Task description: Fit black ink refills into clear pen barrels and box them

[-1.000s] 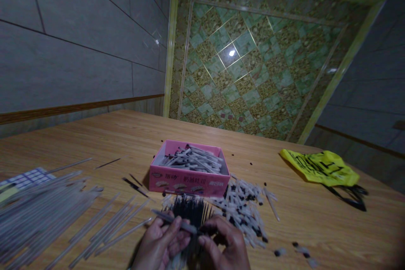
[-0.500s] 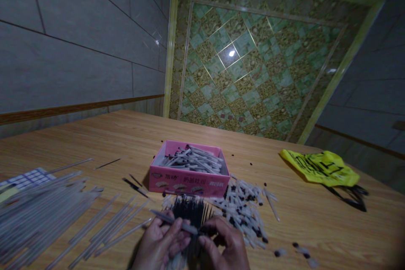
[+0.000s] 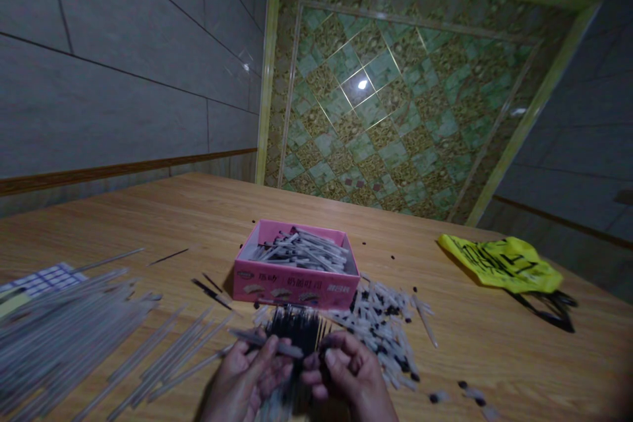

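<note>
Left hand (image 3: pixel 244 379): is curling shut around a thin grey tube (image 3: pixel 262 341), holding it crosswise at the bottom centre of the view.
Right hand (image 3: pixel 349 372): is closing its fingertips together just beside the tube's right end; whether it is pinching the tube or a small piece cannot be told.
Under the hands: a bundle of black refills (image 3: pixel 297 328) is lying on the wooden table (image 3: pixel 494 356).
Behind the bundle: a pink cardboard box (image 3: pixel 295 283) is holding grey-white sticks; its front is carrying printed characters, too blurred to read.
Right of the bundle: a pile of short white pieces with black tips (image 3: pixel 383 326) is spreading out.
Left: long clear tubes (image 3: pixel 74 336) are lying in a heap, near a sheet of small printed squares (image 3: pixel 44 277).
Far right: a yellow plastic bag (image 3: pixel 504 264) is showing black writing, unreadable.
</note>
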`<action>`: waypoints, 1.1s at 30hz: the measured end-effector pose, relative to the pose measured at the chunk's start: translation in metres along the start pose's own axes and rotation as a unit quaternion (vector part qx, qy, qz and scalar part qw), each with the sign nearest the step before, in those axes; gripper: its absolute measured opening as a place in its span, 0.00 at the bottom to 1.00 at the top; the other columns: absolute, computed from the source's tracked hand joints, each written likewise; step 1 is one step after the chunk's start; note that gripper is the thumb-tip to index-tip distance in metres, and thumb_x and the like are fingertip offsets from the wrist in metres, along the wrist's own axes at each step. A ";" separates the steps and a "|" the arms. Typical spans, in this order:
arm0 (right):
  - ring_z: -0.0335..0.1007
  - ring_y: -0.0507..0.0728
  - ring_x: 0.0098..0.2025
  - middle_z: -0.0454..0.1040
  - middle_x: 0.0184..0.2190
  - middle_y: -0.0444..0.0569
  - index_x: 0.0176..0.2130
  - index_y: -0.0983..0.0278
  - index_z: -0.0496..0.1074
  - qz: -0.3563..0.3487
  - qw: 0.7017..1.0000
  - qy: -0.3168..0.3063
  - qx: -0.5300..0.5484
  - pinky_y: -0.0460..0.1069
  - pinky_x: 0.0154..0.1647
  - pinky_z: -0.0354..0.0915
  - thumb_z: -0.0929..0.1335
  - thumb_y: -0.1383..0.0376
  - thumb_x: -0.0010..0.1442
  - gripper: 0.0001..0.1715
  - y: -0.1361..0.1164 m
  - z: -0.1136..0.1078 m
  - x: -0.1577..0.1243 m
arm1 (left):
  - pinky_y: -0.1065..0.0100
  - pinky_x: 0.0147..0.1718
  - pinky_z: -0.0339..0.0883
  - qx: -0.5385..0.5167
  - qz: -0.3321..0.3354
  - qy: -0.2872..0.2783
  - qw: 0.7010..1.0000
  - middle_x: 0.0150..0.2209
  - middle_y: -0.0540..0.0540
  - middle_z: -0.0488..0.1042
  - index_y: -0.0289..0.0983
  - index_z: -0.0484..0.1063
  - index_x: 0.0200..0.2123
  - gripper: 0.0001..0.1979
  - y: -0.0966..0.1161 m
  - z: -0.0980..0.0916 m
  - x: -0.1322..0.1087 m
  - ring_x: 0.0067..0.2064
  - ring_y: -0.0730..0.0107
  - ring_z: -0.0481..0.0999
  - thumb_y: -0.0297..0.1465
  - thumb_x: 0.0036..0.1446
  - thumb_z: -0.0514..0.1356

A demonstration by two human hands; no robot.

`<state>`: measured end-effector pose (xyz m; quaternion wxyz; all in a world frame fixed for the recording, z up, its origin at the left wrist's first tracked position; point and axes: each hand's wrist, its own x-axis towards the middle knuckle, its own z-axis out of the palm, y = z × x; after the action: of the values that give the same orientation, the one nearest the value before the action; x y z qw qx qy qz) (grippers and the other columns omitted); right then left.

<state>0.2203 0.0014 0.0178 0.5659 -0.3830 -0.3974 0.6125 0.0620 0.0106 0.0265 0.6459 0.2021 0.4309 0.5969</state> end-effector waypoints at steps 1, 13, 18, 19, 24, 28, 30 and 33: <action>0.72 0.53 0.23 0.76 0.23 0.51 0.33 0.68 0.72 0.003 1.000 0.001 0.018 0.44 0.21 0.66 0.76 0.54 0.44 0.23 0.002 -0.001 0.001 | 0.69 0.28 0.74 -0.001 -0.001 0.000 1.000 0.28 0.39 0.80 0.36 0.61 0.34 0.23 0.000 0.001 -0.001 0.28 0.65 0.79 0.27 0.37 0.71; 0.71 0.50 0.22 0.75 0.22 0.47 0.31 0.68 0.70 0.051 0.996 -0.017 0.072 0.42 0.20 0.65 0.78 0.61 0.40 0.21 0.007 0.000 -0.001 | 0.66 0.27 0.74 -0.004 -0.003 -0.015 1.000 0.26 0.41 0.80 0.38 0.60 0.33 0.24 -0.003 0.002 -0.002 0.26 0.63 0.79 0.30 0.35 0.72; 0.65 0.48 0.18 0.68 0.18 0.41 0.29 0.67 0.70 -0.059 0.998 0.012 0.013 0.43 0.18 0.64 0.77 0.59 0.41 0.20 0.017 0.005 -0.002 | 0.67 0.27 0.74 0.000 0.001 -0.009 1.000 0.27 0.40 0.80 0.37 0.60 0.35 0.24 -0.002 0.003 -0.003 0.27 0.64 0.79 0.28 0.38 0.70; 0.63 0.48 0.17 0.68 0.18 0.40 0.29 0.66 0.70 -0.070 0.997 0.017 0.005 0.43 0.18 0.63 0.77 0.59 0.41 0.20 0.018 0.005 -0.002 | 0.67 0.27 0.74 0.001 0.002 -0.009 1.000 0.27 0.40 0.80 0.37 0.60 0.35 0.24 -0.002 0.003 -0.004 0.27 0.64 0.79 0.28 0.38 0.70; 0.61 0.48 0.17 0.67 0.19 0.42 0.29 0.67 0.72 -0.085 0.993 0.017 -0.075 0.44 0.19 0.62 0.76 0.57 0.42 0.19 0.016 0.002 -0.002 | 0.67 0.27 0.73 0.005 -0.002 -0.003 1.000 0.26 0.40 0.80 0.37 0.60 0.33 0.26 0.000 0.005 -0.005 0.27 0.63 0.79 0.30 0.34 0.72; 0.62 0.50 0.20 0.68 0.19 0.43 0.28 0.67 0.73 -0.119 0.983 0.047 -0.134 0.44 0.20 0.61 0.75 0.54 0.42 0.19 0.015 0.002 -0.003 | 0.66 0.27 0.73 0.000 -0.010 -0.005 1.000 0.25 0.41 0.79 0.38 0.60 0.33 0.27 -0.001 0.005 -0.005 0.26 0.62 0.79 0.30 0.32 0.73; 0.62 0.51 0.21 0.67 0.20 0.44 0.27 0.66 0.73 -0.133 0.978 0.059 -0.152 0.44 0.20 0.61 0.74 0.54 0.42 0.19 0.017 0.001 -0.003 | 0.65 0.27 0.73 -0.001 -0.009 0.000 1.000 0.25 0.42 0.79 0.38 0.60 0.33 0.27 -0.002 0.006 -0.005 0.26 0.62 0.79 0.30 0.31 0.73; 0.64 0.53 0.23 0.70 0.21 0.46 0.28 0.66 0.74 -0.128 0.972 0.038 -0.191 0.45 0.23 0.63 0.74 0.57 0.44 0.16 0.017 -0.003 -0.003 | 0.65 0.26 0.73 0.001 0.003 0.009 1.000 0.24 0.41 0.79 0.38 0.60 0.32 0.27 -0.002 0.007 -0.006 0.26 0.61 0.79 0.30 0.31 0.73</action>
<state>0.2166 -0.0027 0.0007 0.5704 -0.4530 -0.5311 0.4329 0.0694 0.0061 0.0307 0.6405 0.1988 0.4365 0.5998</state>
